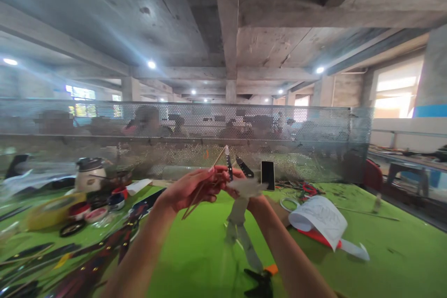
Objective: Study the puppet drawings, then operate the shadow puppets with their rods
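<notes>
My left hand (195, 188) is closed around thin wooden sticks (199, 195), which slant up to the right. One stick's upper end meets the white tip of a narrow dark strip with light dots (229, 163). Close beside it, my right hand (233, 190) is closed on a whitish, translucent cut-out figure (238, 212), whose leg-like pieces hang over the green tabletop (202, 260). The cut-out hides part of that hand. A second dark dotted piece (244, 167) sticks up behind the right fingers. Whether the right fingers also grip the dark strip is unclear.
A phone (267, 175) leans upright near a perforated metal partition (307, 125). Curled drawn paper (319, 219), red-handled scissors (309, 189) and a tape roll (289, 203) lie right. Paint pots (79, 211), a kettle (91, 174) and dark cut-outs (104, 247) crowd the left. A black-and-orange tool (260, 279) lies in front.
</notes>
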### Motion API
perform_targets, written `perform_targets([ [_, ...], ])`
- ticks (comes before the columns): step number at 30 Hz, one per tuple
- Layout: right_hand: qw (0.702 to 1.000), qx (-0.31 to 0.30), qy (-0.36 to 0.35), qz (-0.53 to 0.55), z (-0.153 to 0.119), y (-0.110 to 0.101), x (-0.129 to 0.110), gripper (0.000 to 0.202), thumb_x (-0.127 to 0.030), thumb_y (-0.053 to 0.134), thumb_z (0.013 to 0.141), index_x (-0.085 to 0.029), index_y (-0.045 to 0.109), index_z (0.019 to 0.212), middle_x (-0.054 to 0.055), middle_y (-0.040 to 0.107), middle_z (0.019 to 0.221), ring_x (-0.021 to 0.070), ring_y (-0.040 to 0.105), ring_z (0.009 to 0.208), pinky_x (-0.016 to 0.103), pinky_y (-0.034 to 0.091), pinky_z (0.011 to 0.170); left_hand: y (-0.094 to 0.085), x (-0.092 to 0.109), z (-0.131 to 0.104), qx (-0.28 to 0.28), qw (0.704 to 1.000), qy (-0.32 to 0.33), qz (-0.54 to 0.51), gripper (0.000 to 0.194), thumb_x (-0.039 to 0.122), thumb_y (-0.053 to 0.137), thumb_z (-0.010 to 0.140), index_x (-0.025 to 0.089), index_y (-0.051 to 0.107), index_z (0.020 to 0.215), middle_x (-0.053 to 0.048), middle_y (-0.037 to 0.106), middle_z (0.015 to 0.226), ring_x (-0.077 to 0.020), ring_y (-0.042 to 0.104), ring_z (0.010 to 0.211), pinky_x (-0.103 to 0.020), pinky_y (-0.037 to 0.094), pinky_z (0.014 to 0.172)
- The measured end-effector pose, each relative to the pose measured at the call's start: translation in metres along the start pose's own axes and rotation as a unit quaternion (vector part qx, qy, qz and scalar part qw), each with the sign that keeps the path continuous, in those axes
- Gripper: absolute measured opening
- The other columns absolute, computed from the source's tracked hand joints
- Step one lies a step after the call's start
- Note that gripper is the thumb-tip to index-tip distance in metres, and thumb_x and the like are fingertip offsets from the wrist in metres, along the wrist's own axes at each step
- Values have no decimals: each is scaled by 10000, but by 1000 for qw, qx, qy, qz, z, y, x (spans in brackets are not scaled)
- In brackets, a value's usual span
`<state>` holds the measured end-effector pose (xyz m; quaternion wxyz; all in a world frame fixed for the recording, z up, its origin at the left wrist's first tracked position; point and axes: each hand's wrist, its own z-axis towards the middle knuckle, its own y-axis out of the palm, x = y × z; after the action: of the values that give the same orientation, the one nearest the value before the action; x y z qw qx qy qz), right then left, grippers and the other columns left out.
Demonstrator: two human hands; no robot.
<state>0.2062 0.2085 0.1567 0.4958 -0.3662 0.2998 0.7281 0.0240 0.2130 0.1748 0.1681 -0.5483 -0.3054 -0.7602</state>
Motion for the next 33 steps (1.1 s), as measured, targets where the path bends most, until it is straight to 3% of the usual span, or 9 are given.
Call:
perform_targets([
  [2,1000,-1,18,6,-1,1,-3,403,-579,756,669,-204,715,813,73,696,752,230,666,789,325,526,663,-1,-1,2,23,999,19,16,269,375,674,872,176,697,1052,-111,719,974,-184,689,802,-287,568,669],
  [5,998,57,18,13,0,-4,-7,400,-603,737,695,-216,680,779,53,672,692,203,646,731,288,502,616,-6,-1,6,62,996,53,20,232,375,637,898,147,683,891,-133,726,969,-225,708,914,-336,591,771],
  [9,981,190,-22,3,6,-31,-14,446,-636,751,660,-208,625,690,7,585,582,140,565,568,254,473,538,-13,5,6,136,987,89,3,207,329,596,924,143,640,842,-148,726,1017,-247,706,978,-441,584,883],
  [11,975,219,-28,-13,9,-50,-20,458,-636,758,648,-202,614,656,-41,473,489,105,468,458,254,465,493,-16,9,3,167,980,106,-20,191,300,574,932,146,621,828,-132,727,978,-252,710,948,-498,587,870],
  [14,972,224,-15,-62,10,-73,-26,458,-624,769,630,-200,599,614,-90,338,414,72,341,362,239,407,407,-20,12,0,160,979,122,-40,238,309,572,927,153,573,746,-107,718,912,-257,709,915,-529,593,827],
  [17,967,222,32,-122,7,-85,-24,457,-609,769,619,-189,594,576,-86,351,398,58,305,336,222,338,361,-26,10,0,147,979,134,-35,247,316,591,914,147,569,735,-103,706,903,-242,703,883,-495,599,801],
  [22,969,192,91,-123,2,-81,-19,407,-556,747,666,-167,636,627,-92,380,405,42,299,338,256,448,474,-32,4,6,168,977,125,-42,245,299,598,911,146,558,722,-56,637,770,-177,664,755,-381,595,733],
  [28,988,151,4,-37,-4,-59,-51,334,-481,789,698,-170,685,763,-96,384,471,54,355,407,276,517,614,-16,22,-3,156,966,200,-47,388,292,614,895,181,397,593,62,321,541,-71,372,470,-182,401,456],
  [33,988,150,-46,-2,-9,-43,-71,299,-428,812,705,-189,693,841,-66,491,587,69,475,532,263,550,674,-9,30,-8,187,954,232,-25,353,329,600,891,181,427,621,35,418,599,-108,478,590,-284,545,645],
])
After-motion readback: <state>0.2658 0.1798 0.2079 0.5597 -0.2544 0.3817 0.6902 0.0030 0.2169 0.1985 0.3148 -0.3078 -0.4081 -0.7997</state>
